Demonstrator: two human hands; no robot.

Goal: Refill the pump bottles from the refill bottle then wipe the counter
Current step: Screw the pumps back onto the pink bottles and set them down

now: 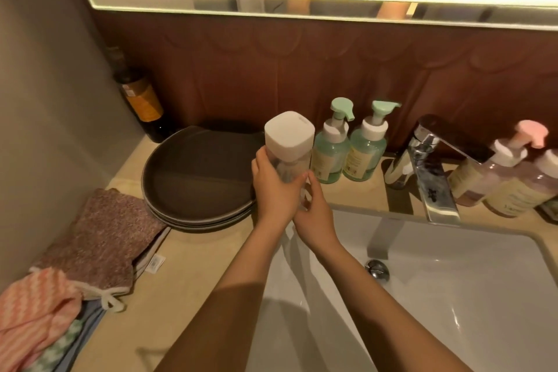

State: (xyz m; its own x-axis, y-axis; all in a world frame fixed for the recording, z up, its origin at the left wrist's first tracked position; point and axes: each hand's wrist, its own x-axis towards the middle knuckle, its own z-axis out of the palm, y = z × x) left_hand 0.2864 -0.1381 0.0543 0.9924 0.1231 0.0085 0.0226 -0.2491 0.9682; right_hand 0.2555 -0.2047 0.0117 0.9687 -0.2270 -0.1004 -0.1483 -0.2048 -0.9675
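At the far left, a heap of cloths [39, 320] lies on the beige counter [187, 275], with a brown knitted one [102, 238] on top. In the back corner stands a dark bottle [142, 103] with an orange label; what it holds cannot be told. Beside it is a stack of dark plates [196, 178], the top one bare. Just right of the plates, the left hand [273, 187] wraps its fingers round the clear body of a square-capped bottle [290, 142], held upright above the counter's edge. The right hand [315, 214] grips its lower part, thumb on the front. How full it is cannot be told. Behind it stand two green pump bottles [330, 157], both holding green liquid. Further right are the faucet [428, 166] over the white sink [453, 296], then two pink pump bottles [483, 175] holding pinkish liquid.
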